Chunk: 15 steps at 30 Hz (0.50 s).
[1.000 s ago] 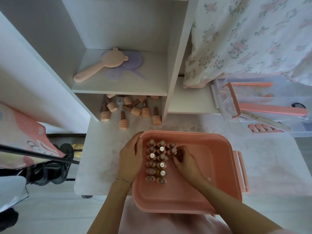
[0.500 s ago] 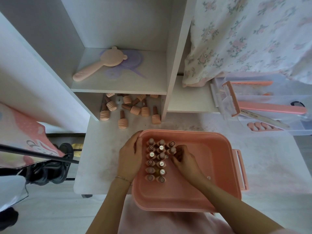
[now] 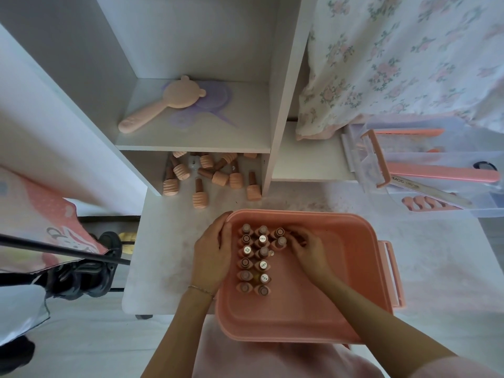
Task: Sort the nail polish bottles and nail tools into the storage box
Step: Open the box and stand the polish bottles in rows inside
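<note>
A pink storage box [image 3: 354, 271] sits on the white table in front of me. Several nail polish bottles [image 3: 255, 259] stand upright in rows in its left part. My left hand [image 3: 211, 253] rests on the box's left rim, fingers curled over the edge. Inside the box my right hand [image 3: 306, 248] has its fingertips at a bottle [image 3: 281, 241] in the short third row. More pink bottles [image 3: 215, 177] lie scattered under the shelf behind the box. Nail files [image 3: 441, 173] and a toe separator [image 3: 425, 201] lie in a clear case at the right.
A white shelf unit [image 3: 196, 143] stands behind the table and holds a pink bear-shaped hand mirror [image 3: 163, 105]. A floral cloth [image 3: 409, 58] hangs at the upper right. A black shoe [image 3: 81, 274] and a pink bag [image 3: 35, 222] lie left of the table.
My right hand has shifted slightly up and right along the third row of bottles. The left hand stays on the box's rim.
</note>
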{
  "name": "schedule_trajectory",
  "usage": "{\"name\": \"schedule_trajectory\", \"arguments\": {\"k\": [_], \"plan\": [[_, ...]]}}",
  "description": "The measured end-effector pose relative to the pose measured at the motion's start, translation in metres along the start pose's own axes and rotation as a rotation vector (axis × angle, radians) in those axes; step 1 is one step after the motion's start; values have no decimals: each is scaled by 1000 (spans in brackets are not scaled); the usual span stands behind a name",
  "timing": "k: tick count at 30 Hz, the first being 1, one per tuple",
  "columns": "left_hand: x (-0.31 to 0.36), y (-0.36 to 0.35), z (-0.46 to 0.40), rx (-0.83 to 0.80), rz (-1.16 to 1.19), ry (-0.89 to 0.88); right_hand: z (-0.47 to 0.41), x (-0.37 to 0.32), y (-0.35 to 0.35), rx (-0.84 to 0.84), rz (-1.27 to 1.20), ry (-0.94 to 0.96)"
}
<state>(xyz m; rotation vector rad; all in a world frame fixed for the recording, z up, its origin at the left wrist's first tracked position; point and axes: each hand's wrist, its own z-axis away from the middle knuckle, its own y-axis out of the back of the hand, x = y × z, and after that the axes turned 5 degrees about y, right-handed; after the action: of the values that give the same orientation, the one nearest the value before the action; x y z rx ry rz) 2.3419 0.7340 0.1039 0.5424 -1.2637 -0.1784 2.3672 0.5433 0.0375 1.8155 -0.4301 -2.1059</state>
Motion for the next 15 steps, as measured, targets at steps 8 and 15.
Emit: {"name": "schedule_trajectory", "arguments": {"k": [8,15], "plan": [[1,0,-1,-5,-9,4,-3,-2,3,-89,-47,-95],[2,0,0,-7,-2,7,-4,0,3,-86,-77,-114]]}}
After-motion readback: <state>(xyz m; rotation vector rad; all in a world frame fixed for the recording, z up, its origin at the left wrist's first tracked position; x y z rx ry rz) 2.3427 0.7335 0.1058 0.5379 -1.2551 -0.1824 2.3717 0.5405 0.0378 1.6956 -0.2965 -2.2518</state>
